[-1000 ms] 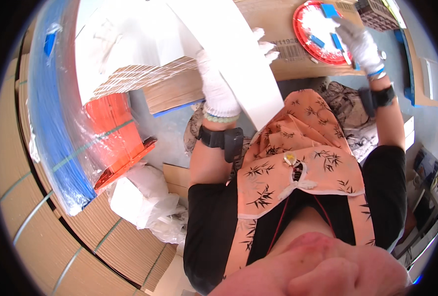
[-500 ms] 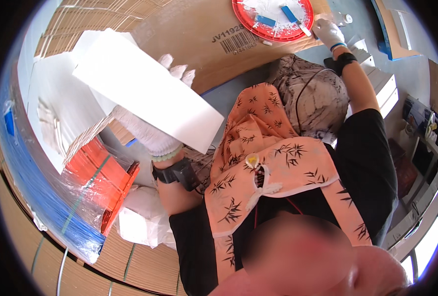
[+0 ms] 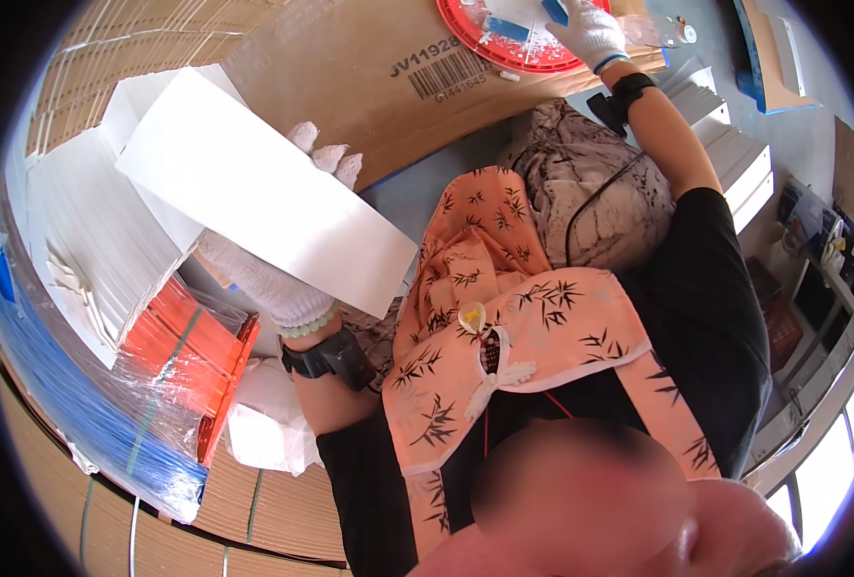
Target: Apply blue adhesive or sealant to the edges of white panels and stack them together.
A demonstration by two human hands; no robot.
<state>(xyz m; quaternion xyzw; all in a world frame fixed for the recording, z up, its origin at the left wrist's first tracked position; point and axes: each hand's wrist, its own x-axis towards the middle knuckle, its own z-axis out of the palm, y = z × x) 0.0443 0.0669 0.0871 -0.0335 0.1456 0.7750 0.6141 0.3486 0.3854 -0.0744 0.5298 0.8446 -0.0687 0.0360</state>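
My left hand (image 3: 259,279), in a white knitted glove, holds a long white flat panel (image 3: 268,192) tilted across my lap. Its fingertips curl over the panel's far edge; the palm is hidden beneath. My right hand (image 3: 589,38), gloved too, is at the right side of a round red tray (image 3: 552,65) with white paste or powder in it. Those fingers close around the end of a blue-and-white flat tool (image 3: 555,10), whose pale end is covered by the glove. Another blue flat piece (image 3: 507,29) lies in the white stuff.
The tray rests on a large brown carton (image 3: 350,87). A clear bottle (image 3: 672,34) lies right of it. More white panels (image 3: 90,231) stack at left, above an orange wrapped bundle (image 3: 182,337). White boards (image 3: 735,173) stand at right.
My right hand has moved left from beside the tray onto the blue-and-white tool. The panel in my left hand shows slightly further left and lower, as the whole view has shifted.
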